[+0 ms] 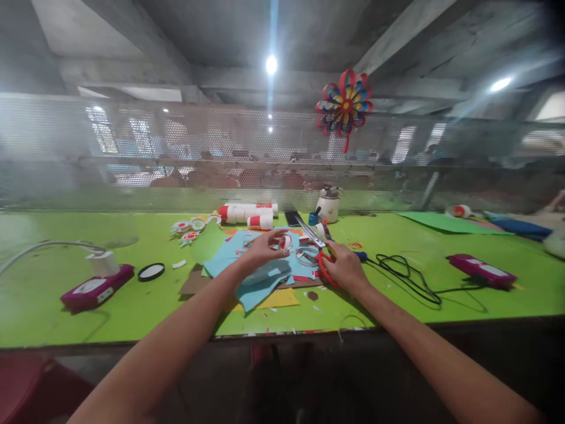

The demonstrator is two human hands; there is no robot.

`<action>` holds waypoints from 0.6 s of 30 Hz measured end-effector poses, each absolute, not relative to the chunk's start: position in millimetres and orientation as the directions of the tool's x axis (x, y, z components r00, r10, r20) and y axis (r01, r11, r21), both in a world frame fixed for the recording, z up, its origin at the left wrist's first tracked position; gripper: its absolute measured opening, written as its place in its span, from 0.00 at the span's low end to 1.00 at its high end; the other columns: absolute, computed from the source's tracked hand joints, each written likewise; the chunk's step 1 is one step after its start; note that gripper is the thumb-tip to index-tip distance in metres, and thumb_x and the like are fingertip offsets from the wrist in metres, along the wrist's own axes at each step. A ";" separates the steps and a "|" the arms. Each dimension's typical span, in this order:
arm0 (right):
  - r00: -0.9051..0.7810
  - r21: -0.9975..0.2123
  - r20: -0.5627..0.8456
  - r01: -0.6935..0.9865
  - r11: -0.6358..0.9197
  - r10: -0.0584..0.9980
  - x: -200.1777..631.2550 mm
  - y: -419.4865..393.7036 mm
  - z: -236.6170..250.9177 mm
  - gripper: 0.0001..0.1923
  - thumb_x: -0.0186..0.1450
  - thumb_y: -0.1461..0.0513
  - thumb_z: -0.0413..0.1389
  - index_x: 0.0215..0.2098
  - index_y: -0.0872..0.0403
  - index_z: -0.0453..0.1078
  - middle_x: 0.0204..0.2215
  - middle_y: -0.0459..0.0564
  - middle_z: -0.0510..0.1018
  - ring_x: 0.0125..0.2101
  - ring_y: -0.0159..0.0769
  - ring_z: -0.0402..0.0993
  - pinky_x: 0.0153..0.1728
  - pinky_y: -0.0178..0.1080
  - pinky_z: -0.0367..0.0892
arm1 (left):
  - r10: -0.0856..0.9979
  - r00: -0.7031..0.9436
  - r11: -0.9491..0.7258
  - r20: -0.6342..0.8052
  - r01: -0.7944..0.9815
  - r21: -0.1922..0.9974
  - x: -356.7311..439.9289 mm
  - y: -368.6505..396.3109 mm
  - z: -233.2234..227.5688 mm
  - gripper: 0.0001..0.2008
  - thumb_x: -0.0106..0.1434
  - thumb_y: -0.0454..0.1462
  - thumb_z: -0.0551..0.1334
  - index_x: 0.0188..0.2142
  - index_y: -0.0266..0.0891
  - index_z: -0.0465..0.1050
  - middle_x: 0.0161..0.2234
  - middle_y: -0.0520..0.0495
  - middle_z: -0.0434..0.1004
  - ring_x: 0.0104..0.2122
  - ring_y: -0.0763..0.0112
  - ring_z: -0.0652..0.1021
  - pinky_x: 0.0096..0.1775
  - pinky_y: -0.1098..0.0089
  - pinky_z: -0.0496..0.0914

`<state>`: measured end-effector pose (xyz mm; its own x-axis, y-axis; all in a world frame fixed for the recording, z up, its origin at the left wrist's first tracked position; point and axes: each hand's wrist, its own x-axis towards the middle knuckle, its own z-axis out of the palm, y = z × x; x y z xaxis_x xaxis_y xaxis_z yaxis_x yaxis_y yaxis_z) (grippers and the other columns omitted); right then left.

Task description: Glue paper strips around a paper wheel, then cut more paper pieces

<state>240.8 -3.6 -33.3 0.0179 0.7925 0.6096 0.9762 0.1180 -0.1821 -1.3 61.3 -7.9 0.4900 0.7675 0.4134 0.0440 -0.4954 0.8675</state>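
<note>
On the green table [66,330], above a heap of blue paper sheets [260,277], our left hand [260,250] pinches a small red-and-white paper piece [286,241]. Our right hand [346,268] closes around orange-handled scissors [318,250], whose long axis runs up and left, blades pointing away toward the piece. We judge the blades could nick our left fingertips, since they sit so near.

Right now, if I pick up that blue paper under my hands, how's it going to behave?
The blue paper looks thin and flat, so it would likely flop and bend. It seems light, and cut scraps lying on it could slide off. Your left hand rests over it holding a small red and white piece, while your right hand grips orange-handled scissors.
</note>
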 end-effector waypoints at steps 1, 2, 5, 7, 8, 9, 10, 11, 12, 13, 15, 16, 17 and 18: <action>0.019 -0.186 0.612 0.975 0.121 0.791 240.6 -4.0 -32.8 0.16 0.68 0.59 0.55 0.53 0.55 0.67 0.49 0.53 0.73 0.45 0.42 0.74 0.44 0.49 0.71 | 0.761 0.478 -0.533 0.440 0.072 0.843 -0.1 60.5 -7.5 0.31 0.47 0.35 0.70 0.52 0.40 0.69 0.48 0.41 0.72 0.43 0.61 0.75 0.45 0.61 0.70; 0.019 -0.190 0.614 0.974 0.124 0.789 240.4 -4.3 -32.4 0.16 0.68 0.59 0.55 0.53 0.55 0.67 0.49 0.53 0.73 0.45 0.42 0.74 0.44 0.49 0.71 | 0.753 0.466 -0.568 0.465 0.103 0.816 1.2 59.2 -7.2 0.31 0.46 0.35 0.71 0.52 0.41 0.69 0.49 0.42 0.72 0.44 0.60 0.74 0.47 0.60 0.69; 0.016 -0.199 0.617 0.971 0.136 0.787 239.6 -4.4 -31.9 0.16 0.68 0.59 0.55 0.52 0.55 0.67 0.49 0.53 0.73 0.45 0.41 0.74 0.44 0.49 0.71 | 0.723 0.443 -0.652 0.531 0.185 0.735 3.9 53.1 -5.9 0.30 0.46 0.35 0.70 0.51 0.42 0.69 0.48 0.43 0.73 0.47 0.57 0.72 0.53 0.56 0.63; 0.015 -0.205 0.614 0.969 0.141 0.789 239.2 -3.9 -32.4 0.16 0.68 0.59 0.55 0.52 0.55 0.67 0.49 0.53 0.73 0.44 0.41 0.74 0.44 0.49 0.71 | 0.705 0.436 -0.687 0.559 0.225 0.690 4.6 49.4 -5.0 0.30 0.48 0.37 0.70 0.51 0.42 0.69 0.48 0.42 0.73 0.49 0.55 0.72 0.54 0.54 0.61; 0.016 -0.208 0.612 0.968 0.142 0.791 239.1 -3.6 -32.7 0.16 0.68 0.59 0.55 0.52 0.55 0.67 0.49 0.53 0.73 0.44 0.41 0.74 0.43 0.49 0.71 | 0.697 0.434 -0.700 0.571 0.240 0.672 4.7 48.2 -4.8 0.29 0.48 0.38 0.70 0.51 0.42 0.69 0.48 0.41 0.73 0.49 0.54 0.71 0.55 0.54 0.60; 0.016 -0.211 0.608 0.967 0.142 0.794 239.1 -3.4 -33.0 0.16 0.68 0.59 0.55 0.53 0.55 0.67 0.49 0.53 0.73 0.44 0.41 0.74 0.43 0.49 0.71 | 0.689 0.433 -0.711 0.581 0.252 0.656 4.6 47.5 -4.7 0.29 0.48 0.39 0.70 0.51 0.42 0.69 0.48 0.41 0.73 0.50 0.53 0.71 0.55 0.54 0.60; 0.018 -0.215 0.604 0.966 0.141 0.797 239.0 -3.2 -33.2 0.16 0.68 0.59 0.55 0.53 0.55 0.67 0.50 0.53 0.73 0.44 0.41 0.74 0.43 0.49 0.71 | 0.683 0.432 -0.720 0.590 0.261 0.643 4.5 47.3 -4.7 0.29 0.48 0.40 0.70 0.50 0.42 0.69 0.49 0.41 0.72 0.51 0.53 0.70 0.55 0.54 0.59; 0.020 -0.218 0.600 0.966 0.139 0.800 239.0 -3.2 -33.2 0.16 0.68 0.59 0.55 0.53 0.55 0.66 0.50 0.53 0.73 0.44 0.41 0.74 0.44 0.49 0.71 | 0.677 0.431 -0.727 0.596 0.268 0.632 4.3 47.4 -5.0 0.28 0.48 0.40 0.70 0.50 0.43 0.69 0.50 0.41 0.72 0.51 0.53 0.70 0.56 0.54 0.59; 0.023 -0.222 0.595 0.965 0.137 0.803 238.9 -3.3 -33.1 0.16 0.68 0.59 0.55 0.53 0.55 0.66 0.50 0.53 0.73 0.45 0.41 0.74 0.44 0.49 0.71 | 0.674 0.430 -0.732 0.601 0.275 0.624 4.2 47.8 -5.3 0.28 0.48 0.41 0.70 0.50 0.43 0.69 0.50 0.42 0.72 0.52 0.52 0.69 0.56 0.55 0.59; 0.025 -0.226 0.590 0.965 0.136 0.807 238.7 -3.6 -32.7 0.16 0.68 0.59 0.55 0.53 0.55 0.66 0.50 0.53 0.73 0.45 0.41 0.74 0.44 0.49 0.71 | 0.671 0.429 -0.735 0.605 0.281 0.617 4.2 48.2 -5.7 0.28 0.48 0.41 0.71 0.49 0.44 0.69 0.50 0.42 0.72 0.52 0.52 0.69 0.56 0.55 0.58; 0.030 -0.234 0.578 0.963 0.130 0.815 238.2 -4.3 -31.4 0.16 0.68 0.59 0.55 0.53 0.55 0.66 0.50 0.53 0.73 0.44 0.41 0.74 0.44 0.49 0.71 | 0.667 0.424 -0.741 0.612 0.293 0.604 4.3 48.9 -6.4 0.28 0.48 0.40 0.71 0.49 0.44 0.69 0.49 0.42 0.72 0.52 0.52 0.69 0.56 0.54 0.58; 0.034 -0.238 0.573 0.963 0.126 0.819 237.8 -4.8 -30.6 0.16 0.68 0.59 0.55 0.53 0.55 0.66 0.50 0.53 0.73 0.44 0.41 0.74 0.44 0.49 0.71 | 0.664 0.422 -0.744 0.617 0.297 0.598 4.4 49.1 -6.5 0.27 0.48 0.40 0.71 0.49 0.44 0.69 0.49 0.42 0.72 0.52 0.52 0.69 0.56 0.54 0.58; 0.037 -0.241 0.567 0.963 0.124 0.823 237.3 -5.4 -29.8 0.16 0.68 0.59 0.55 0.53 0.55 0.66 0.50 0.53 0.73 0.44 0.41 0.74 0.43 0.49 0.71 | 0.660 0.422 -0.748 0.621 0.299 0.592 4.5 49.3 -6.6 0.27 0.48 0.40 0.71 0.49 0.44 0.70 0.49 0.42 0.73 0.51 0.52 0.70 0.56 0.55 0.58; 0.038 -0.244 0.562 0.962 0.122 0.826 236.8 -6.0 -29.0 0.16 0.68 0.59 0.55 0.53 0.55 0.67 0.50 0.53 0.73 0.44 0.41 0.74 0.43 0.49 0.71 | 0.655 0.423 -0.753 0.626 0.300 0.585 4.7 49.3 -6.5 0.27 0.48 0.40 0.70 0.49 0.44 0.70 0.49 0.42 0.73 0.51 0.52 0.70 0.55 0.55 0.59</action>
<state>236.8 -6.0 -29.0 0.0377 0.8261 0.5623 0.9622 0.1220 -0.2437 4.7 49.3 -6.5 0.4227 0.6551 0.6262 0.3003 -0.7532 0.5853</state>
